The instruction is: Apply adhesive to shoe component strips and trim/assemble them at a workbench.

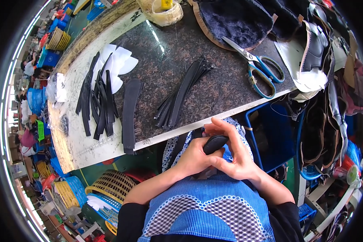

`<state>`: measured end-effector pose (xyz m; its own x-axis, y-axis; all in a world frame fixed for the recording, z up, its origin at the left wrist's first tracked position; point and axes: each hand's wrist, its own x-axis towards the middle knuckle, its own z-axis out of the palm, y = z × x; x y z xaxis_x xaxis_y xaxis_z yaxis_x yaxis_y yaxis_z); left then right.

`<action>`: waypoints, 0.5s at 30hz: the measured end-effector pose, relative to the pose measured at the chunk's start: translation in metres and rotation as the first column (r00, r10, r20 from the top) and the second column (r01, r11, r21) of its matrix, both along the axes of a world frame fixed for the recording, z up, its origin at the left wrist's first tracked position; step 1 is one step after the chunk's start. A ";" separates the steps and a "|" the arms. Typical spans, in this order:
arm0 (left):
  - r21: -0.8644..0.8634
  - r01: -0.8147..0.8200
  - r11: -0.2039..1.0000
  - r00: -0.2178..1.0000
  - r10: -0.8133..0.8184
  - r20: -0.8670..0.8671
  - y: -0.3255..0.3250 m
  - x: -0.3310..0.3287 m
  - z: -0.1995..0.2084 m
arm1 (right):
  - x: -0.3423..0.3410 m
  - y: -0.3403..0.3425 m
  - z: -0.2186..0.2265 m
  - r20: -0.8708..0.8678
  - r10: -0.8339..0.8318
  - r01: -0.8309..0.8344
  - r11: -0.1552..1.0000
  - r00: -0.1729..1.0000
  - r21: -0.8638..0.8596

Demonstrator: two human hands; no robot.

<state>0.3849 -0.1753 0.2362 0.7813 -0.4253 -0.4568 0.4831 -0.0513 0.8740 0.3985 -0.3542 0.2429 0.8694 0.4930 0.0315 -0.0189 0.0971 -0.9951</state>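
Note:
In front of my apron, over the table's near edge, my two hands meet around a small dark piece (215, 144) with a rounded end; most of it is hidden. My left hand (197, 156) is closed on it from the left. My right hand (236, 155) has its fingers curved along the far side and its thumb underneath, gripping the same piece. On the table beyond lie a bundle of narrow black strips (185, 92), a wider black strip (131, 113) overhanging the edge, and more loose black strips (103, 101) at the left beside white cut pieces (119, 64).
Blue-handled scissors (257, 69) lie at the right on the dark tabletop (157, 68). Black furry pieces (234, 20) and a tub (162, 14) stand farther back. A blue bin (272, 137) is below the edge at right; plastic baskets (113, 184) are at lower left.

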 end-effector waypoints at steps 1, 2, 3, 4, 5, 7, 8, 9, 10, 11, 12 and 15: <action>-0.033 -0.013 0.999 1.000 0.014 0.019 0.000 -0.001 0.000 | 0.000 0.000 -0.001 -0.027 -0.011 0.012 0.999 1.000 0.032; 0.005 -0.007 1.000 1.000 0.006 0.008 -0.001 -0.002 0.001 | 0.001 0.000 0.001 -0.029 -0.027 0.028 0.999 0.999 0.032; 0.006 -0.006 1.000 1.000 0.006 0.008 -0.001 -0.001 0.003 | 0.000 0.001 0.002 -0.028 -0.027 0.028 0.999 0.999 0.033; 0.045 -0.015 0.999 1.000 0.016 -0.008 -0.003 -0.001 0.006 | -0.001 0.002 0.003 -0.068 -0.056 0.058 0.998 0.996 0.022; 0.084 -0.023 0.996 0.999 0.025 -0.023 -0.003 0.000 0.009 | -0.002 0.003 0.004 -0.108 -0.085 0.087 0.996 0.990 0.010; 0.087 -0.023 0.996 1.000 0.023 0.008 -0.005 0.000 0.013 | -0.001 0.003 0.004 -0.118 -0.179 0.180 0.984 0.977 -0.009; 0.091 -0.026 0.996 0.999 0.022 0.039 -0.005 0.000 0.015 | -0.001 0.002 0.005 -0.179 -0.205 0.211 0.977 0.962 0.015; 0.099 0.023 0.995 0.997 -0.031 0.078 -0.002 -0.001 0.011 | -0.002 0.002 0.005 -0.178 -0.207 0.214 0.977 0.962 0.016; 0.100 0.026 0.995 0.996 -0.034 0.079 -0.002 -0.001 0.011 | -0.003 0.003 0.005 -0.153 -0.220 0.226 0.974 0.963 0.027; 0.102 -0.038 0.994 0.957 0.006 0.291 -0.002 -0.002 0.011 | -0.003 0.003 0.005 -0.129 -0.233 0.239 0.970 0.964 0.038; 0.090 -0.100 0.991 0.871 0.043 0.489 -0.002 -0.003 0.011 | -0.004 0.004 0.006 -0.127 -0.238 0.244 0.969 0.963 0.038; 0.029 -0.019 0.999 0.936 0.007 0.352 0.007 -0.001 0.012 | 0.001 0.002 0.014 -0.163 -0.285 0.298 0.953 0.945 0.057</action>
<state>0.3843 -0.1681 0.2484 0.8999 -0.4040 -0.1642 0.1454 -0.0772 0.9864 0.3993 -0.3518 0.2566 0.9723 0.2188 -0.0825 -0.1275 0.2001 -0.9714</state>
